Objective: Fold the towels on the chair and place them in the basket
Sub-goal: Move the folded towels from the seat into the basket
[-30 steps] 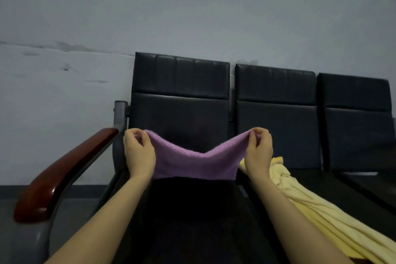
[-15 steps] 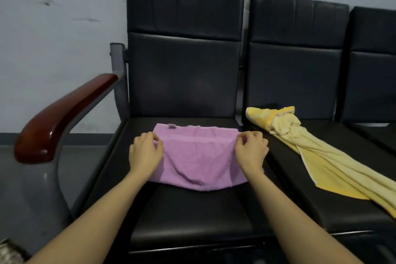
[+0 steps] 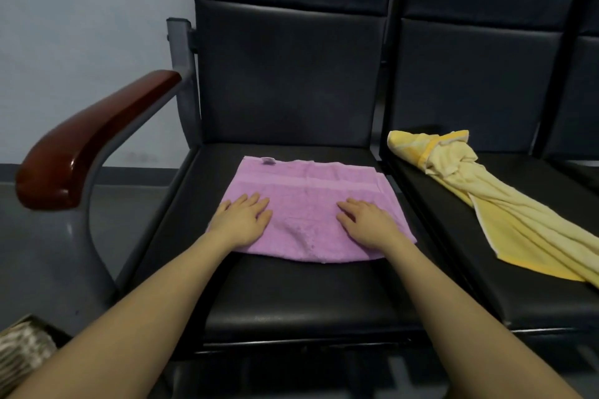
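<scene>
A purple towel (image 3: pixel 308 201) lies folded and flat on the seat of the left black chair (image 3: pixel 291 295). My left hand (image 3: pixel 241 220) rests palm down on its left part, fingers straight. My right hand (image 3: pixel 368 223) lies flat on its right part in the same way. A yellow towel (image 3: pixel 505 214) lies crumpled and stretched out on the neighbouring seat to the right, untouched. A corner of a woven basket (image 3: pixel 22 353) shows at the bottom left on the floor.
A red-brown wooden armrest (image 3: pixel 87 142) on a grey metal frame stands left of the seat. Black backrests (image 3: pixel 288 74) rise behind both seats against a pale wall. A third seat edge (image 3: pixel 583 168) shows at far right.
The purple towel went from being held up in the air by two corners to lying on the seat. Both hands let go of its corners and now press flat on it.
</scene>
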### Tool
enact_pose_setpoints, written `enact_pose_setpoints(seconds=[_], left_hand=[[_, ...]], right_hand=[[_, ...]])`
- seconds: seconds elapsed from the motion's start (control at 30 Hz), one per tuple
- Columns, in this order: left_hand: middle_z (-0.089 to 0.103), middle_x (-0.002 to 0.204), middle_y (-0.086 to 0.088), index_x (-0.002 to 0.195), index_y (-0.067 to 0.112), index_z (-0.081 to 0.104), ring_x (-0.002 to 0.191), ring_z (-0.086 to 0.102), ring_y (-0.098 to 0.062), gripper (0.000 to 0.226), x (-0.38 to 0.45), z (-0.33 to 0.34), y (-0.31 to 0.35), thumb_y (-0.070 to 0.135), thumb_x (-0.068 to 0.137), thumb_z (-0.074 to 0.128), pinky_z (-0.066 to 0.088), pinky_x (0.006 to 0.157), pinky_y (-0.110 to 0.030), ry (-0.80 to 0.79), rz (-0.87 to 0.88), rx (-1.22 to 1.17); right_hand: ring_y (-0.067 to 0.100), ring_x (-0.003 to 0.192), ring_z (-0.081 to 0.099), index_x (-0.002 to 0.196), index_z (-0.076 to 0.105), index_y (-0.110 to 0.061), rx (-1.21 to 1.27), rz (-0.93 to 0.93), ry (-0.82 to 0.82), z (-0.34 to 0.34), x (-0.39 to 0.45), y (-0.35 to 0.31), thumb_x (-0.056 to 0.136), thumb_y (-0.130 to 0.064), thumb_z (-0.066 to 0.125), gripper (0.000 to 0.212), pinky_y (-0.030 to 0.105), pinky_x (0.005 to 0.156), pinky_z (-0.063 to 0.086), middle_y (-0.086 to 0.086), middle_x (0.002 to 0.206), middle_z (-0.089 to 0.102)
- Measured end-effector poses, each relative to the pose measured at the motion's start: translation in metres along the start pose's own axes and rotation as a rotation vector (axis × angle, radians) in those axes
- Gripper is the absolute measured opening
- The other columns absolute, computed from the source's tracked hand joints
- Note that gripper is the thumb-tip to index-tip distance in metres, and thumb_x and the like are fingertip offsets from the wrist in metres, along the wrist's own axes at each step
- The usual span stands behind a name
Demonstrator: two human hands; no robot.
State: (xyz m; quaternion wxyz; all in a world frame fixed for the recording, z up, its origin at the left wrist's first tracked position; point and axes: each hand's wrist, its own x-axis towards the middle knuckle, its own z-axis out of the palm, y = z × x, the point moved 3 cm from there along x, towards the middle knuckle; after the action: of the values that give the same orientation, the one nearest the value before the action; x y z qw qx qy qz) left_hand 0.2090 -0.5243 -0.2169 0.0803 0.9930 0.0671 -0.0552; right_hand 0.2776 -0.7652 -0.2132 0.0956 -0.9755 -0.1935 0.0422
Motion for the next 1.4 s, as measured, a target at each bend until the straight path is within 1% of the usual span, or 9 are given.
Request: enact_pose_setpoints(seconds=[0.07, 0.27, 0.4, 0.5, 0.6, 0.77, 0.97, 1.17, 1.4], left_hand=[[0.019, 0.158, 0.008, 0.149, 0.033, 0.026, 0.144, 0.019, -0.013, 0.051, -0.012, -0.004, 0.003, 0.048, 0.101, 0.024, 0.015, 0.114, -0.035, 0.045, 0.007, 0.017], [0.041, 0.148, 0.009, 0.139, 0.034, 0.045, 0.133, 0.04, -0.017, 0.048, -0.059, -0.004, 0.006, 0.053, 0.096, 0.036, 0.03, 0.103, -0.038, 0.116, 0.061, 0.045], [0.062, 0.122, 0.005, 0.12, 0.029, 0.063, 0.114, 0.054, -0.02, 0.044, -0.068, -0.009, 0.01, 0.055, 0.094, 0.038, 0.039, 0.09, -0.036, 0.157, 0.107, 0.049], [0.054, 0.134, 0.003, 0.13, 0.027, 0.055, 0.122, 0.048, -0.022, 0.045, -0.058, -0.014, 0.013, 0.051, 0.095, 0.039, 0.035, 0.096, -0.038, 0.209, 0.106, 0.002], [0.044, 0.144, 0.002, 0.137, 0.025, 0.048, 0.129, 0.041, -0.024, 0.045, -0.038, -0.022, 0.015, 0.045, 0.098, 0.038, 0.029, 0.102, -0.04, 0.264, 0.062, -0.043], [0.047, 0.14, -0.002, 0.133, 0.026, 0.053, 0.125, 0.041, -0.027, 0.038, 0.007, -0.032, 0.004, 0.034, 0.099, 0.038, 0.029, 0.101, -0.041, 0.3, -0.036, -0.161], [0.05, 0.137, -0.008, 0.135, 0.018, 0.05, 0.123, 0.045, -0.029, 0.037, 0.052, -0.029, -0.019, 0.026, 0.1, 0.042, 0.034, 0.101, -0.042, 0.366, -0.178, -0.211], [0.05, 0.134, -0.01, 0.137, 0.016, 0.048, 0.121, 0.045, -0.03, 0.041, 0.072, -0.015, -0.029, 0.025, 0.097, 0.048, 0.038, 0.098, -0.042, 0.345, -0.259, -0.167], [0.055, 0.113, -0.01, 0.111, 0.01, 0.066, 0.1, 0.054, -0.027, 0.022, 0.065, -0.02, -0.028, 0.018, 0.094, 0.056, 0.048, 0.089, -0.042, 0.474, -0.244, -0.315]], right_hand=[[0.021, 0.131, 0.042, 0.14, 0.047, -0.028, -0.005, -0.015, 0.067, -0.001, -0.014, -0.004, 0.1, -0.044, 0.036, 0.044, 0.039, 0.108, 0.031, -0.004, 0.147, 0.044], [0.02, 0.115, 0.048, 0.125, 0.059, -0.028, 0.055, -0.079, 0.18, 0.005, -0.063, -0.019, 0.096, -0.043, 0.044, 0.036, 0.037, 0.097, 0.031, -0.006, 0.124, 0.056], [0.019, 0.105, 0.051, 0.112, 0.067, -0.027, 0.094, -0.113, 0.227, 0.007, -0.076, -0.023, 0.093, -0.043, 0.051, 0.03, 0.036, 0.091, 0.032, -0.006, 0.11, 0.06], [0.019, 0.098, 0.058, 0.1, 0.072, -0.026, 0.192, -0.11, 0.244, 0.001, -0.067, -0.023, 0.092, -0.04, 0.054, 0.024, 0.039, 0.091, 0.04, -0.005, 0.101, 0.064], [0.018, 0.097, 0.062, 0.103, 0.071, -0.02, 0.301, -0.033, 0.287, -0.008, -0.048, -0.018, 0.093, -0.029, 0.054, 0.022, 0.039, 0.09, 0.045, -0.001, 0.108, 0.066], [0.024, 0.098, 0.061, 0.107, 0.069, -0.016, 0.369, 0.176, 0.416, -0.022, -0.014, 0.009, 0.093, -0.019, 0.05, 0.024, 0.033, 0.079, 0.047, 0.004, 0.112, 0.063], [0.029, 0.099, 0.061, 0.108, 0.069, -0.012, 0.294, 0.319, 0.452, -0.031, 0.031, 0.041, 0.096, -0.019, 0.051, 0.023, 0.038, 0.081, 0.049, 0.009, 0.113, 0.063], [0.033, 0.115, 0.047, 0.123, 0.06, -0.011, 0.148, 0.4, 0.311, -0.012, 0.053, 0.05, 0.096, -0.03, 0.052, 0.033, 0.041, 0.094, 0.037, 0.014, 0.128, 0.05], [0.026, 0.113, 0.043, 0.103, 0.06, -0.022, 0.262, 0.344, 0.344, -0.015, 0.05, 0.044, 0.097, -0.03, 0.053, 0.013, 0.039, 0.097, 0.028, 0.005, 0.118, 0.051]])
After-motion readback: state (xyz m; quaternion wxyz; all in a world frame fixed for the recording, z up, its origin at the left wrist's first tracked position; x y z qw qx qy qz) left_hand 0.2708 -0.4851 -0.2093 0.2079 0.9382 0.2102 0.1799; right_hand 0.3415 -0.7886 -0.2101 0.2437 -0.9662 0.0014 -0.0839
